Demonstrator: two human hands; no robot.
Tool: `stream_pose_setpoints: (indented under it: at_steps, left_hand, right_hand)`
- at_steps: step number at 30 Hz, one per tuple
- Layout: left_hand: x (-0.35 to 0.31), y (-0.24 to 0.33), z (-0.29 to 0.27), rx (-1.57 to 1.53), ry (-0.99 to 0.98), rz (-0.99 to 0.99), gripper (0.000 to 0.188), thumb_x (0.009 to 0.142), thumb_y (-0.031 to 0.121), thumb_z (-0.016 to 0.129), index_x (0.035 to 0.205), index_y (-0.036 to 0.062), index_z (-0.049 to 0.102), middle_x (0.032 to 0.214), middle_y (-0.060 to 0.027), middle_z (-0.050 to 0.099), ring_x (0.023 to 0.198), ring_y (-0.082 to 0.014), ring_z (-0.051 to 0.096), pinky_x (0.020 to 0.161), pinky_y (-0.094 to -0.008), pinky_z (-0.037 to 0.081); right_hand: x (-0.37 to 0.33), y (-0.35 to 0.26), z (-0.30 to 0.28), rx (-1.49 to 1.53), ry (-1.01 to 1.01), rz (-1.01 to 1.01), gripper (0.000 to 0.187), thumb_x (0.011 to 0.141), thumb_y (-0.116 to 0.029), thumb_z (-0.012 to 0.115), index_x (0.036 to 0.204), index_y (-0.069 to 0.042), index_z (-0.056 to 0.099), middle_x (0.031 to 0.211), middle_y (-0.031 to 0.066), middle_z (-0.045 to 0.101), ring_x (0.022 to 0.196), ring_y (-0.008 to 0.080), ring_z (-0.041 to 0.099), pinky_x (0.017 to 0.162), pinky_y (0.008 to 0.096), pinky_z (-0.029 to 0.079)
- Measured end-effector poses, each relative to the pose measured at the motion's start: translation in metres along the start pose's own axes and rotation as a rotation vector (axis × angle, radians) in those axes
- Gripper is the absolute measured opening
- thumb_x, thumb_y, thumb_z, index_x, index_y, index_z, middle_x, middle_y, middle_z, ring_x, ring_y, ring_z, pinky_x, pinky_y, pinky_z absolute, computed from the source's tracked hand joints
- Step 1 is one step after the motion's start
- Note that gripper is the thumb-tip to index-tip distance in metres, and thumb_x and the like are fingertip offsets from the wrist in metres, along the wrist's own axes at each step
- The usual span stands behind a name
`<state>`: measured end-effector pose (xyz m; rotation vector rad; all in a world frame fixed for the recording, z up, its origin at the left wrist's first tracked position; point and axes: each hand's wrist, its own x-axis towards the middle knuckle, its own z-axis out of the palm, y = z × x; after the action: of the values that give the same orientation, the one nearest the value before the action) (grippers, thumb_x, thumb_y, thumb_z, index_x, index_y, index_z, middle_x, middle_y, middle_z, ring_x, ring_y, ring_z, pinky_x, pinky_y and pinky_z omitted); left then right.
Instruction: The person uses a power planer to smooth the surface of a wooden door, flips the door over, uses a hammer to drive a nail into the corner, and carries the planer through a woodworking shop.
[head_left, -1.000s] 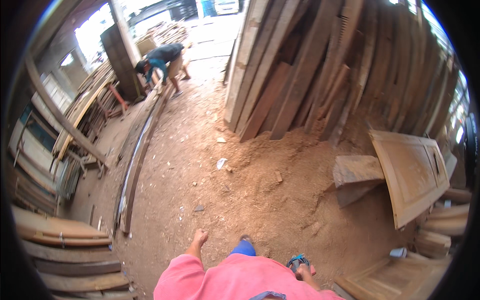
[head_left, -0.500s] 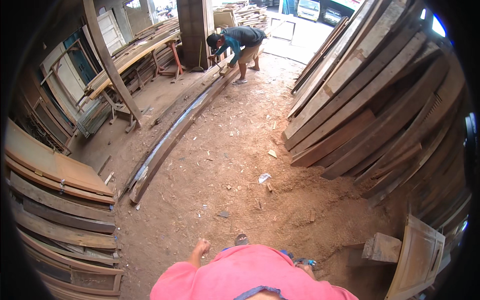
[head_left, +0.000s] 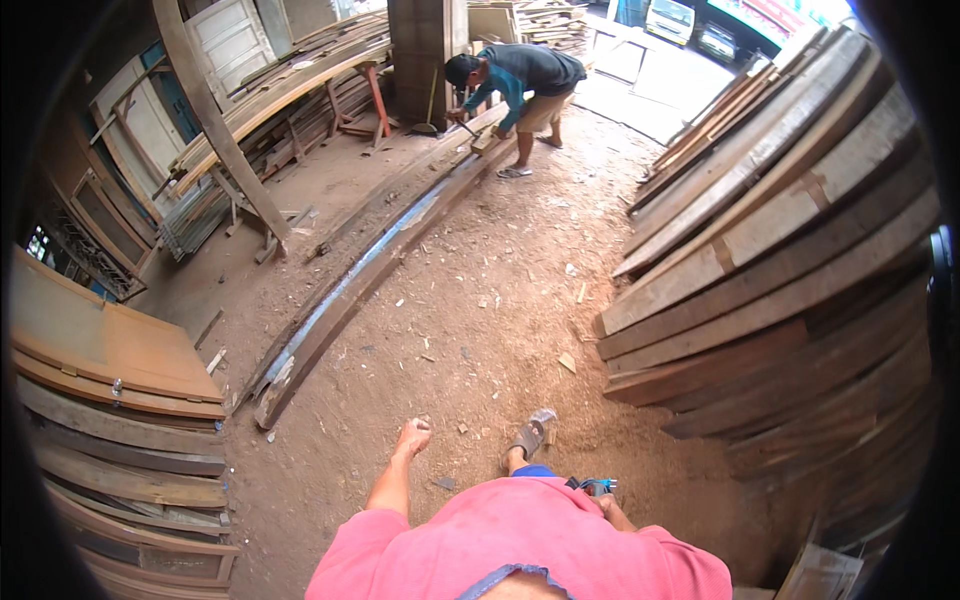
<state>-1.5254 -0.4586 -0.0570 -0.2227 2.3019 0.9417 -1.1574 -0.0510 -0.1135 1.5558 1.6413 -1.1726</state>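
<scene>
My left hand (head_left: pixel 413 437) hangs forward of my body with its fingers curled closed, and no object shows in it. At my right side, my right hand (head_left: pixel 614 512) grips a small blue-and-black thing (head_left: pixel 598 487); my body hides part of it, and its kind cannot be made out. Ahead of my left hand lies a long wooden beam (head_left: pixel 330 312) with a pale blue strip along it. At its far end a co-worker (head_left: pixel 525 90) bends over, hands on a tool and a wooden block.
Planks (head_left: pixel 770 230) lean in a tall stack on the right. Boards and door panels (head_left: pixel 130 430) are piled on the left. A post (head_left: pixel 215 120) stands before a timber-laden trestle (head_left: pixel 375 100). Wood chips and sawdust litter the dirt floor (head_left: pixel 480 330); a sandalled foot (head_left: pixel 532 432) is below me.
I have stepped forward, and my view has shifted: the leaning planks now stand closer. My left arm has swung forward. The co-worker keeps bending at the beam.
</scene>
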Motion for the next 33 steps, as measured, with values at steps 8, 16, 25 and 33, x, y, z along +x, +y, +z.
stream_pose_setpoints:
  at_steps: [8,16,25,33]
  left_hand:
    - [0.058,0.014,-0.009,-0.018,0.055,-0.452,0.023,0.077,0.016,0.066,0.097,0.0077,0.073,0.085,-0.0110,0.072,0.075,-0.0203,0.069,0.067,-0.0355,0.054]
    - [0.254,0.078,-0.032,0.638,-0.399,-0.334,0.018,0.083,0.010,0.056,0.083,0.0029,0.073,0.081,-0.0122,0.071,0.070,-0.0213,0.069,0.060,-0.0381,0.052]
    - [0.588,0.472,-0.166,0.231,0.168,0.251,0.029,0.085,0.020,0.047,0.101,0.0063,0.067,0.107,-0.0235,0.067,0.105,-0.0405,0.063,0.091,-0.0473,0.049]
    - [0.737,0.724,-0.146,0.115,0.289,0.561,0.026,0.078,0.014,0.065,0.102,0.0041,0.064,0.085,-0.0144,0.067,0.084,-0.0296,0.066,0.079,-0.0406,0.052]
  right_hand:
    - [0.090,-0.231,-0.101,0.070,0.008,-0.027,0.035,0.079,-0.019,0.072,0.103,0.006,0.066,0.100,0.0184,0.067,0.087,0.0290,0.068,0.070,0.0418,0.055]
    - [0.107,-0.469,-0.161,0.492,0.120,-0.123,0.019,0.083,-0.016,0.064,0.087,0.002,0.064,0.074,0.0104,0.062,0.060,0.0211,0.061,0.047,0.0429,0.051]
    - [0.151,-0.652,-0.182,0.618,0.166,0.083,0.016,0.084,-0.018,0.066,0.078,-0.004,0.064,0.062,0.0056,0.057,0.052,0.0185,0.056,0.041,0.0385,0.042]
    - [0.315,-0.721,-0.223,0.337,-0.039,0.114,0.047,0.077,-0.020,0.076,0.105,0.015,0.063,0.096,0.0185,0.068,0.081,0.0256,0.067,0.069,0.0420,0.054]
